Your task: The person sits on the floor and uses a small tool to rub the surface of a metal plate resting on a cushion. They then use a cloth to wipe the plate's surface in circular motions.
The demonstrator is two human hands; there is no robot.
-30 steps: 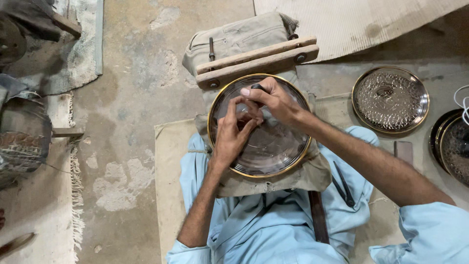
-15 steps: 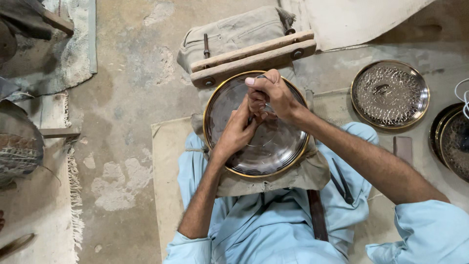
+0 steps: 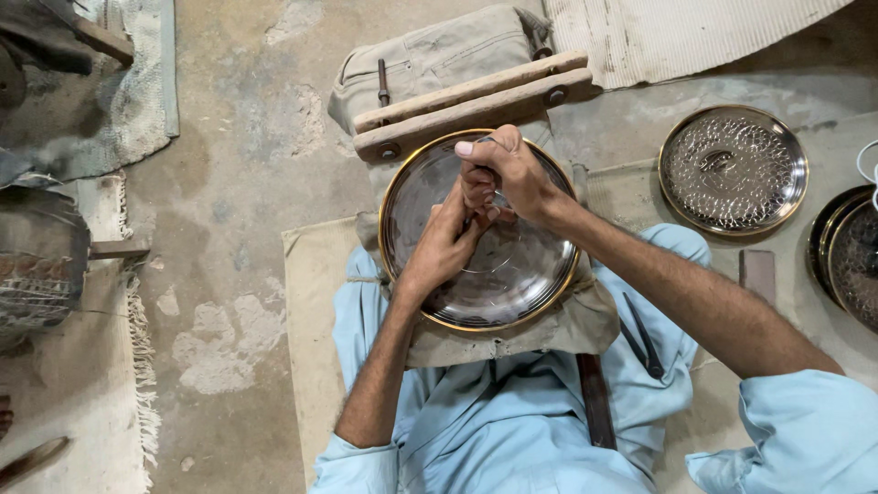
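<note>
With my right hand [image 3: 512, 174] clenched on a thin metal tool [image 3: 498, 197] over the round brass-rimmed metal plate [image 3: 476, 274] — my left hand [image 3: 448, 242] curled against it, its grip unclear — I'd judge short, steady strokes best.

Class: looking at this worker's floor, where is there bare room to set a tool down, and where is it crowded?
Bare concrete floor lies between the grey rug and the cloth mat. Crowded: the metal plate under the left hand and right hand, and the engraved plates beside them.
</note>
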